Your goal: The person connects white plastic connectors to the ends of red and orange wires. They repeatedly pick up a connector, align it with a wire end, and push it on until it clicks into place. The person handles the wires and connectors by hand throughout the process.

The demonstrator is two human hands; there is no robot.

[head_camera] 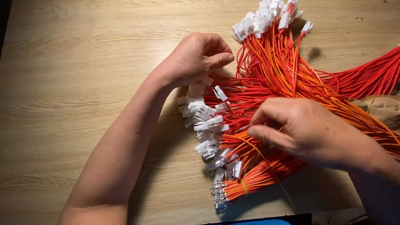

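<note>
A large spread of red and orange wires [283, 79] lies on the wooden table [75, 75]. Many wire ends carry small white plastic connectors [204, 121]; another cluster of white connectors [262, 18] sits at the top. A bound bundle with bare metal terminals [218, 193] lies at the bottom. My left hand [196, 58] rests curled above the connector pile, fingers pinched together near a white connector. My right hand [300, 129] lies over the wires and pinches a thin orange wire between thumb and fingers.
A crumpled brown paper piece [381, 108] lies at the right edge under the wires. A dark object with a blue strip [266, 221] sits at the table's bottom edge. The table's left half shows bare wood.
</note>
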